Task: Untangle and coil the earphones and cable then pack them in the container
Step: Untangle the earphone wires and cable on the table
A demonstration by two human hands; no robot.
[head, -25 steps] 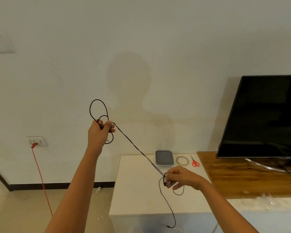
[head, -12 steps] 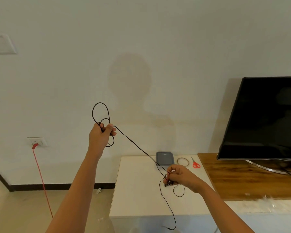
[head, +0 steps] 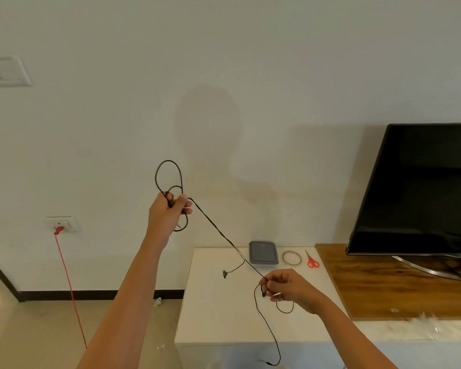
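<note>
The earphone cable was stretched taut on a diagonal, its long axis running from upper left down to lower right between the two hands. The left hand, raised in front of the wall, had its grip closed round a bunch of the cable, with a tall loop standing above the fingers and a smaller one hanging below them. The right hand, lower and over the white tabletop, pinched the cable's other end in a narrow grip. From there a slack length fell past the tabletop's front edge to the plug. A short branch left the taut line partway down, and its earbud hung pointing downward above the tabletop. At the back of the tabletop lay the grey container, with a rubber band just beside it and red scissors next to that. To the right, a wooden stand carried a dark television. On the pale wall were a switch plate and a socket, from which a red cord dropped to the floor.
</note>
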